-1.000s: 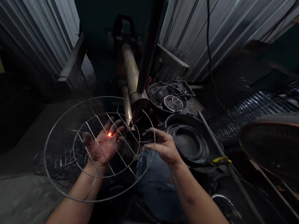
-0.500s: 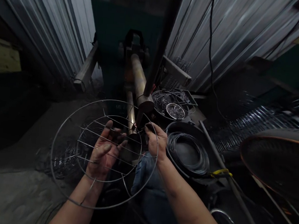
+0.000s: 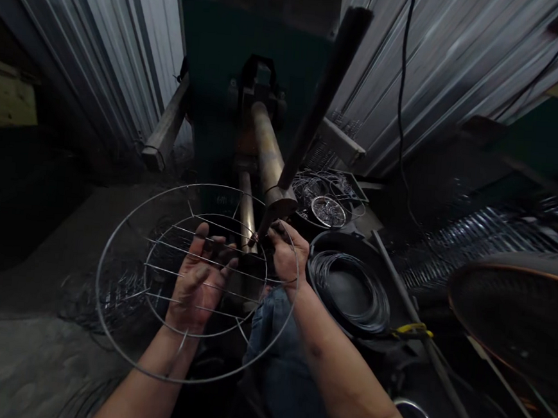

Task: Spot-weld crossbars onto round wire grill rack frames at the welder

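After the right hand (image 3: 289, 255) had curled its fingers, their grip indiscernible, the circular grey wire grid (image 3: 164, 269) apparently lay aligned with the brass-coloured cylindrical rod (image 3: 246, 213), the left hand (image 3: 200, 286) loosely spread.

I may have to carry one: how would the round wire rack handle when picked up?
The wire rack is probably light for its size, being mostly open gaps. It looks fairly stiff, keeping a round shape without visible sagging. Stood on edge, its circular outline might let it roll.
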